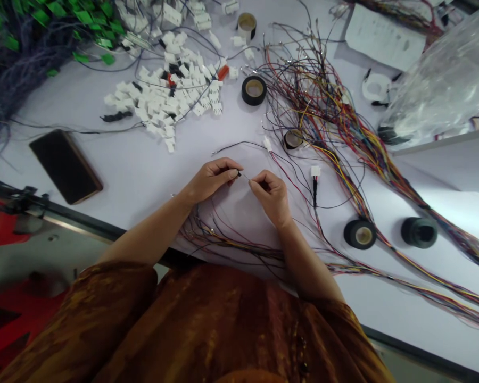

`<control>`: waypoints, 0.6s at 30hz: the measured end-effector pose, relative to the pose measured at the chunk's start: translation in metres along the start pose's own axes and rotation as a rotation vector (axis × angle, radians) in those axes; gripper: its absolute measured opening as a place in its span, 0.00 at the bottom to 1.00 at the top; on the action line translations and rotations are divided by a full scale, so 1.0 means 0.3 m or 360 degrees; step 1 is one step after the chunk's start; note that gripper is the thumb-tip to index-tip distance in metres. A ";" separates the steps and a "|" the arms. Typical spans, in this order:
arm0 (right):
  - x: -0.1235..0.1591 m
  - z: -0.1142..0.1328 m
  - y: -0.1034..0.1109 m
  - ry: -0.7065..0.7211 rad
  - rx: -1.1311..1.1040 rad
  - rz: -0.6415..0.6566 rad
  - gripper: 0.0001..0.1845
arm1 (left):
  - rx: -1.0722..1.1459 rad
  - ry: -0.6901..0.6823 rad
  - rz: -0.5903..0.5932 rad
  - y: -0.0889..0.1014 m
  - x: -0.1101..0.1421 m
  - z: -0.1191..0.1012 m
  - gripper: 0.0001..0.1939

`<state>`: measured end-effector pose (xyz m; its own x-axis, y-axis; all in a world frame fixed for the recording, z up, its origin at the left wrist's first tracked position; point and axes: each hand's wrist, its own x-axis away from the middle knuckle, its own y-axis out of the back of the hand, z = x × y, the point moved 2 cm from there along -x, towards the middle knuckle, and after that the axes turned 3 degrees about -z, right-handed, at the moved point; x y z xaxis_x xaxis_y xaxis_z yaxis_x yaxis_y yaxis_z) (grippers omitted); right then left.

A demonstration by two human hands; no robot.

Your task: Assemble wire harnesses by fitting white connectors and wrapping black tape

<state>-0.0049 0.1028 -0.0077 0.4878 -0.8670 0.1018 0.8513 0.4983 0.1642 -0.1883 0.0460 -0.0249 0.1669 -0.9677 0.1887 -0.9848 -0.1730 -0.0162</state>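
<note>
My left hand (pixel 213 178) is closed in a pinch on the end of a thin black wire (pixel 239 143) that loops away across the white table (pixel 135 170). My right hand (pixel 269 194) is closed in a pinch just to the right, on the wire's small metal tip (pixel 245 177). The two hands are nearly touching. A white connector (pixel 267 142) sits on the wire beyond them. Another white connector (pixel 315 171) with a black lead lies to the right.
A heap of white connectors (pixel 171 90) lies at the back. Black tape rolls (pixel 254 90) (pixel 360 234) (pixel 419 232) stand around. A bundle of coloured wires (pixel 343 127) runs right. A phone (pixel 66 166) lies left. A plastic bag (pixel 443 80) sits far right.
</note>
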 end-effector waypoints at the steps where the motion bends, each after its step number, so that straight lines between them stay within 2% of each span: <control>1: 0.001 0.002 -0.001 0.0013 0.0004 0.0007 0.09 | 0.0001 -0.0006 -0.0001 0.000 0.000 0.001 0.11; 6: 0.000 0.004 -0.002 0.0086 0.0037 0.0017 0.09 | -0.0006 -0.0046 -0.0001 -0.007 0.000 -0.011 0.10; 18: -0.001 0.005 -0.003 0.0079 0.0066 0.0042 0.09 | -0.0082 -0.0031 -0.0011 -0.009 0.001 -0.016 0.11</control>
<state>-0.0061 0.1025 -0.0065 0.5197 -0.8524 0.0582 0.8299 0.5199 0.2024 -0.1859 0.0470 -0.0200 0.1744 -0.9700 0.1692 -0.9847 -0.1708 0.0356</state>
